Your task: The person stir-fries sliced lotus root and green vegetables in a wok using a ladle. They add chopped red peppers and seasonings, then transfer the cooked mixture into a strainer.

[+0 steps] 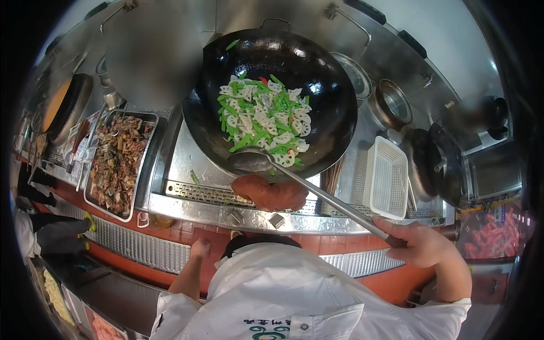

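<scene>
My right hand grips the end of a long-handled metal wok ladle. The ladle's bowl rests low in a large black wok, at the near edge of the food. Inside lie sliced lotus root, green pea pods and a few red bits of what looks like pepper. A crumpled brown cloth sits against the wok's near rim. My left hand hangs low beside my body, away from the stove, its fingers curled with nothing visible in them.
A metal tray of chopped brown meat stands left of the wok. To the right are a white plastic basket, a metal pot and a bag of reddish meat. Part of another person shows at far left.
</scene>
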A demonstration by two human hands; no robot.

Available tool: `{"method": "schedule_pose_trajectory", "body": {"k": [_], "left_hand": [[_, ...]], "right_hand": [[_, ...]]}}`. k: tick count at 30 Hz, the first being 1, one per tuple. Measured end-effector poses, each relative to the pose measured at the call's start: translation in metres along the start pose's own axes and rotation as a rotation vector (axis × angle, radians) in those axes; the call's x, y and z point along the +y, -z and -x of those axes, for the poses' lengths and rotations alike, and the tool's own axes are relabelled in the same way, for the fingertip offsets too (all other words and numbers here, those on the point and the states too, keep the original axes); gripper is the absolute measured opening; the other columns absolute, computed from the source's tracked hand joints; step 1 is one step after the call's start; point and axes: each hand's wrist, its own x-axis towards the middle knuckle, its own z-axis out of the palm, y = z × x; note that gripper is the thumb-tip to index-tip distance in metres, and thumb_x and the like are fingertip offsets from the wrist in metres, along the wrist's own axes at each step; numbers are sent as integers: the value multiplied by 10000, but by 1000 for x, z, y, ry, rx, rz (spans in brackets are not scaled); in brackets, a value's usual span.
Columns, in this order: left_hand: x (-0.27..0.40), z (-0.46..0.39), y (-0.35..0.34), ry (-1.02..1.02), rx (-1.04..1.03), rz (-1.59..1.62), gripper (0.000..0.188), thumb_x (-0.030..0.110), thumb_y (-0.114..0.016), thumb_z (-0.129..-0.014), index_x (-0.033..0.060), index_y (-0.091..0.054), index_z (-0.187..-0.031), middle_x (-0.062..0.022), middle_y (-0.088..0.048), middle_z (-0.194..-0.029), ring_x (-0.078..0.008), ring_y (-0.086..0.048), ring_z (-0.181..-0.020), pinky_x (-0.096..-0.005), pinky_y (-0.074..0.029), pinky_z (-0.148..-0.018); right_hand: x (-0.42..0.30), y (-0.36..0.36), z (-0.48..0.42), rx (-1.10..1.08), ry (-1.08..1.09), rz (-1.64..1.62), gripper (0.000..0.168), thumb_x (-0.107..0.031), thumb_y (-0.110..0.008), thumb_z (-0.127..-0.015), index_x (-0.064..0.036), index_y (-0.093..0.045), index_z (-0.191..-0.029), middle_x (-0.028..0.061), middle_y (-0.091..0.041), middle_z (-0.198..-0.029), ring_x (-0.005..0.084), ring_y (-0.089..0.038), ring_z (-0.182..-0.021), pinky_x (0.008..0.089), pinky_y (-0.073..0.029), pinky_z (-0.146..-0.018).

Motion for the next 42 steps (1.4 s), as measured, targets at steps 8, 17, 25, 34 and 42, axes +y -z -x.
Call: {"method": "schedule_pose_trajectory", "body": {"k": [8,17,25,34,42], "left_hand": [[-37,-8,-15,7,-37,-101,288,282,-522,-744,71,-710,-800,-205,-674,-823,-373,-668,-855,-442,-523,-798],[-79,8,-15,7,104,-81,203,215,-630,-746,92,-701,-890,-177,-690,-922,-349,-659,-922,-416,-523,-815],[-26,27,12,70,139,18,216,207,-673,-781,79,-690,-955,-185,-690,-882,-348,-666,-875,-418,-524,-786],[52,49,25,-35,584,469,184,147,-631,-844,-29,-645,-898,-115,-644,-722,-165,-591,-663,-322,-478,-639],[204,60,108,-308,739,644,169,98,-575,-900,-56,-643,-912,-53,-604,-746,-98,-509,-679,-258,-443,-630]], "right_hand": [[22,-46,-153,330,-269,436,698,-155,-532,-858,-213,-246,-1492,186,-660,-873,357,-646,-814,468,-503,-751],[34,-18,-135,527,-125,-142,693,-146,-589,-839,-94,-293,-1463,211,-665,-988,395,-629,-925,448,-488,-826],[52,-47,-222,456,-195,-502,651,-110,-570,-842,-44,-279,-1420,192,-639,-808,284,-649,-674,409,-518,-574],[58,-75,-216,-764,287,-2153,416,-58,-524,-866,-104,-499,-1278,11,-477,-685,66,-412,-463,206,-324,-391],[81,-117,-145,-19,289,-1158,771,12,-544,-826,-85,-194,-1506,4,-453,-633,111,-503,-456,255,-381,-430]]}}
